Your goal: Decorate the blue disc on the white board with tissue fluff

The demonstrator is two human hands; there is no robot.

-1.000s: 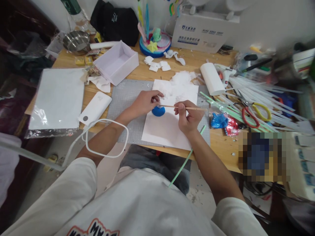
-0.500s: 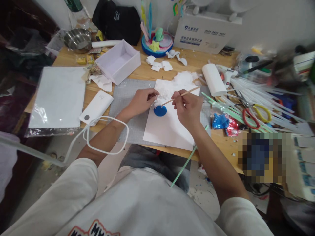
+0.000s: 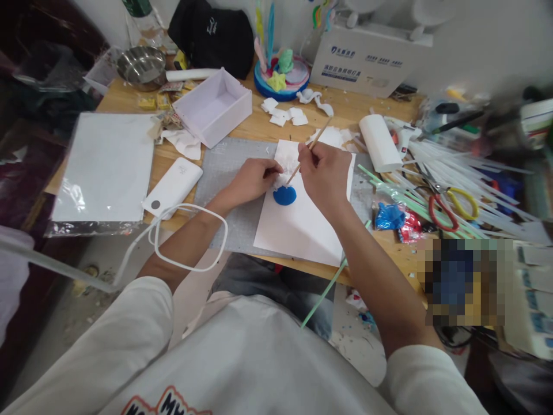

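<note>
My right hand (image 3: 324,173) grips a thin wooden stick (image 3: 320,134), its lower tip at the top edge of a blue round piece (image 3: 284,195). White fluffy material (image 3: 280,181) lies along that same edge. From the left, my left hand (image 3: 254,180) pinches at this fluff with thumb and fingertips, partly hiding it. Both hands are over a sheet of white paper (image 3: 302,230), on which the blue piece lies flat. Under the paper is a grey cutting mat (image 3: 228,155).
Left are a white power bank (image 3: 173,187) with a looped cable, and a lilac box (image 3: 216,109). At right lie a white roll (image 3: 380,142), scissors (image 3: 440,202), pale strips and blue and red packets (image 3: 389,216). A decorated round stand (image 3: 280,83) is behind.
My right hand has tilted the stick more upright, its top swinging up and left. My left hand stays close to the blue piece. The whole view has shifted slightly.
</note>
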